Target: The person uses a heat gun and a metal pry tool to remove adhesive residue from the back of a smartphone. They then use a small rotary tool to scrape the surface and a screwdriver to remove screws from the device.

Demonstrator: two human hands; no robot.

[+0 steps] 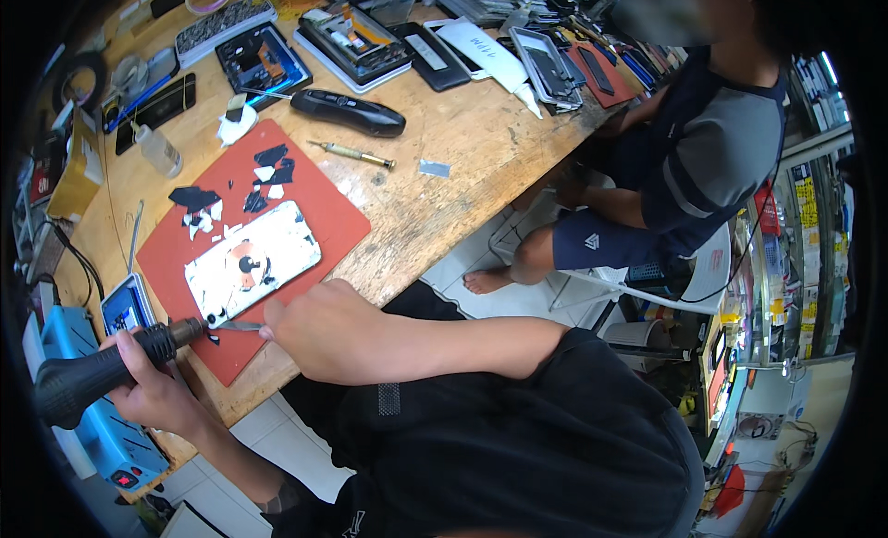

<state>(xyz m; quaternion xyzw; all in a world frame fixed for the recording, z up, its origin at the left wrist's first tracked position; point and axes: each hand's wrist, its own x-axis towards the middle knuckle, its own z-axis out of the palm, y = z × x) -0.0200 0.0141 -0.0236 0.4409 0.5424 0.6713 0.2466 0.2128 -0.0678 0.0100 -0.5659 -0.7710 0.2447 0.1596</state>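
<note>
My left hand (pixel 148 385) is wrapped round the black handle of a hot air gun (pixel 97 367), whose metal nozzle points at the lower left corner of a cracked white phone back (pixel 277 237). My right hand (pixel 319 325) is closed on a thin metal blade tool (pixel 239 325), its tip at that same corner, by the camera hole. The phone lies face down on a red mat (pixel 338 219). Black and white broken shards (pixel 194 200) are scattered on the mat above it.
A blue rework station (pixel 74 408) stands at the left. Along the back are opened tablets (pixel 259 61), phones, a black tool (pixel 347 111), a screwdriver (pixel 351 154) and a bottle (pixel 157 149). A person (pixel 694 140) sits on a white chair at the right, beyond the bench's edge (pixel 499 205).
</note>
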